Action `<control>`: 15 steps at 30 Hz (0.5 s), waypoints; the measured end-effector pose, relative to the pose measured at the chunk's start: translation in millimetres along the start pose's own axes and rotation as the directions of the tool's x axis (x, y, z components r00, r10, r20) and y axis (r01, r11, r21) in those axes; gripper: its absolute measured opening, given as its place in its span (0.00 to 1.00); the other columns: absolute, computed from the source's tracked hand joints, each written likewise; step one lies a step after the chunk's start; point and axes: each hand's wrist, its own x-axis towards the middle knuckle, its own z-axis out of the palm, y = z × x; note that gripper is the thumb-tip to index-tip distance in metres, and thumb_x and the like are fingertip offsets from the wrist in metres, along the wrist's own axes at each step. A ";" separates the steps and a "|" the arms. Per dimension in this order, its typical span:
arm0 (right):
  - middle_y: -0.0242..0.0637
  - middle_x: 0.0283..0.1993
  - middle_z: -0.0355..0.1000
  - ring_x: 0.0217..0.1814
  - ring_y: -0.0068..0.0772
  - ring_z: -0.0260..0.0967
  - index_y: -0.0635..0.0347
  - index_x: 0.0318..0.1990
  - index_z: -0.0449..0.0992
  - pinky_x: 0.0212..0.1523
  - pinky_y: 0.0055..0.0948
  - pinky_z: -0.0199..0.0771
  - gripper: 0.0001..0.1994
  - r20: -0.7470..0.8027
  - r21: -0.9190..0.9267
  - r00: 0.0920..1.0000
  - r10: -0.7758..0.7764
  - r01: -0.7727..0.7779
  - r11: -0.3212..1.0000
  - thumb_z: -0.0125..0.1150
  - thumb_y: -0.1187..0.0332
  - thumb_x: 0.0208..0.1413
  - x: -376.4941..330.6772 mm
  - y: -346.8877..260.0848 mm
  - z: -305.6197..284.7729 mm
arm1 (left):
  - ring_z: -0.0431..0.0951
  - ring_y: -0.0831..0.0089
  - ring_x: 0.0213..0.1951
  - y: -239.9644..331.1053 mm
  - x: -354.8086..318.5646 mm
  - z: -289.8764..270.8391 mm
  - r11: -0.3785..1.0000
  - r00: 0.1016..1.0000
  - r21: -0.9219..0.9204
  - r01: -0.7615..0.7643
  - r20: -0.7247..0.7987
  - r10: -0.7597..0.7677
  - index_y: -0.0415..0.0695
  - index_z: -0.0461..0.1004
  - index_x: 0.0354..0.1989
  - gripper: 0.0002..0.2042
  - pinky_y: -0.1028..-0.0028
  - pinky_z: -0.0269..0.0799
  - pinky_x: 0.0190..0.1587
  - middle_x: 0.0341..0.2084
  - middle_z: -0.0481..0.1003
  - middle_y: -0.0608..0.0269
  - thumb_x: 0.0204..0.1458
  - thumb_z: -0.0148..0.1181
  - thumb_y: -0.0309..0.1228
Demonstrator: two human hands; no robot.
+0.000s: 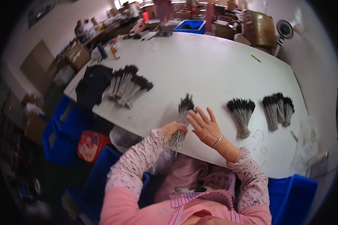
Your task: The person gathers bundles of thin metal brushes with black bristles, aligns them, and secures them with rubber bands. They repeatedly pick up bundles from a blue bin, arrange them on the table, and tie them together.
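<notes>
My left hand (pixel 174 129) is closed around a bundle of thin wire-stemmed brushes (pixel 184 108) at the table's near edge. Their black bristle ends point away from me and the silvery wire ends hang below my fist. Just right of the bundle, my right hand (pixel 205 126) is raised with its fingers spread and nothing in it. A fanned bundle of the same brushes (pixel 242 114) lies on the white table (pixel 199 71) to the right. Further right rest several smaller bundles (pixel 278 109). On the left lies a larger pile of brushes (pixel 127 85).
A dark cloth (pixel 94 84) drapes over the table's left edge. Blue crates (pixel 60 131) and a red stool (pixel 92 145) stand below on the left, another blue crate (pixel 293 195) at lower right. A yellow pen (pixel 255 58) and a blue bin (pixel 190 27) are at the far side.
</notes>
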 end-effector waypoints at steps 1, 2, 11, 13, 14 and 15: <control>0.36 0.65 0.57 0.70 0.41 0.45 0.53 0.61 0.59 0.69 0.49 0.37 0.33 -0.038 -0.037 0.989 -0.145 0.144 0.989 0.60 0.66 0.44 2.0 2.0 0.5 | 0.76 0.69 0.21 5.1 -7.7 7.6 1.000 0.999 0.010 -0.005 0.036 0.005 0.39 0.73 0.29 0.08 0.74 0.75 0.24 0.21 0.74 0.58 0.41 0.61 0.27; 0.35 0.64 0.58 0.70 0.41 0.47 0.55 0.61 0.59 0.68 0.49 0.38 0.31 -0.075 -0.079 0.955 -0.287 0.281 0.956 0.59 0.66 0.45 3.3 5.0 1.1 | 0.76 0.70 0.21 8.6 -16.0 17.9 1.000 0.997 0.020 -0.011 0.071 0.009 0.39 0.73 0.29 0.07 0.74 0.74 0.23 0.21 0.74 0.58 0.41 0.60 0.27; 0.43 0.45 0.71 0.53 0.49 0.66 0.65 0.47 0.70 0.60 0.53 0.55 0.24 -0.010 0.165 0.979 -0.205 0.204 0.965 0.61 0.66 0.40 -33.3 -52.2 -33.0 | 0.78 0.64 0.20 -51.9 -53.6 85.0 0.925 0.891 -0.230 0.304 0.412 -0.191 0.35 0.71 0.36 0.27 0.69 0.77 0.24 0.23 0.75 0.49 0.47 0.53 0.53; 0.44 0.43 0.71 0.48 0.49 0.68 0.67 0.45 0.71 0.58 0.52 0.59 0.24 0.009 0.265 0.985 -0.175 0.166 0.950 0.63 0.65 0.37 -36.3 -61.0 -40.3 | 0.78 0.64 0.20 -52.4 -61.0 90.6 0.911 0.833 -0.271 0.311 0.539 -0.124 0.35 0.71 0.37 0.30 0.68 0.77 0.24 0.23 0.75 0.48 0.46 0.51 0.56; 0.45 0.41 0.72 0.46 0.50 0.69 0.67 0.44 0.71 0.56 0.51 0.61 0.24 0.015 0.366 0.988 -0.154 0.138 0.920 0.64 0.65 0.36 -40.6 -57.6 -41.2 | 0.78 0.63 0.20 -51.2 -66.1 93.8 0.905 0.790 -0.288 0.312 0.609 -0.078 0.35 0.71 0.37 0.31 0.68 0.77 0.24 0.22 0.75 0.47 0.46 0.50 0.58; 0.45 0.40 0.72 0.44 0.50 0.70 0.68 0.42 0.71 0.55 0.50 0.63 0.24 0.017 0.459 0.992 -0.125 0.103 0.882 0.64 0.65 0.35 -42.9 -54.6 -42.9 | 0.78 0.63 0.20 -48.1 -69.9 97.5 0.904 0.737 -0.293 0.312 0.675 -0.036 0.35 0.71 0.37 0.33 0.67 0.77 0.24 0.22 0.75 0.47 0.45 0.49 0.60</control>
